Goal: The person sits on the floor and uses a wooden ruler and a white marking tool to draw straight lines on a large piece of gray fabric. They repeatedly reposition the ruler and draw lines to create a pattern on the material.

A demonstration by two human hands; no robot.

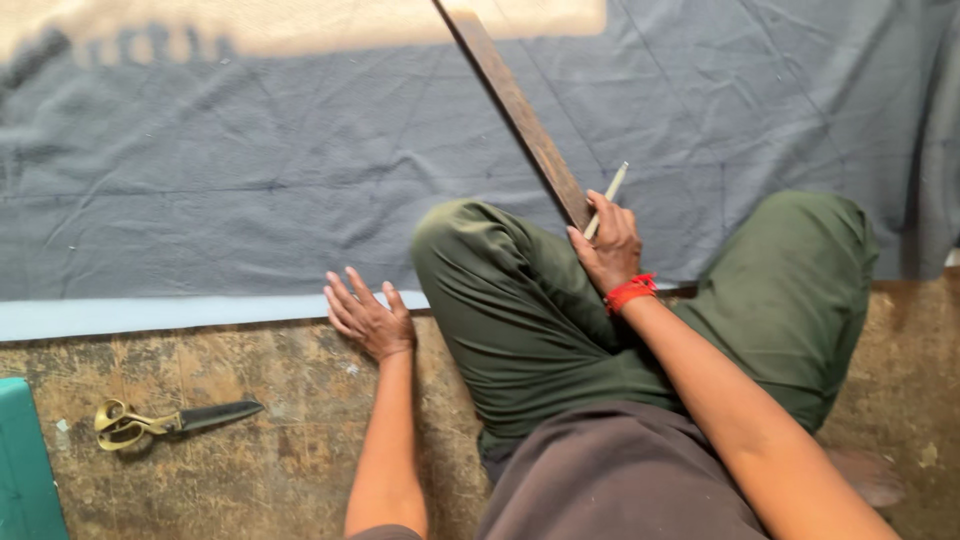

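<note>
I sit cross-legged in green trousers on a worn wooden floor, facing a large grey-blue cloth (pixel 250 180) spread out flat. My left hand (pixel 368 318) lies flat with fingers spread at the cloth's light blue near edge, holding nothing. My right hand (pixel 607 245), a red band at the wrist, rests over my left knee and grips the near end of a long dark wooden ruler (pixel 510 100) together with a pale pencil-like stick (pixel 608 198). The ruler runs diagonally away across the cloth to the top edge.
Large scissors (pixel 165 421) with brass handles and dark blades lie on the floor to my left. A teal object (pixel 25 460) sits at the bottom left edge. A sunlit patch crosses the cloth's far edge (pixel 300 20). My bare foot (pixel 865 475) shows at right.
</note>
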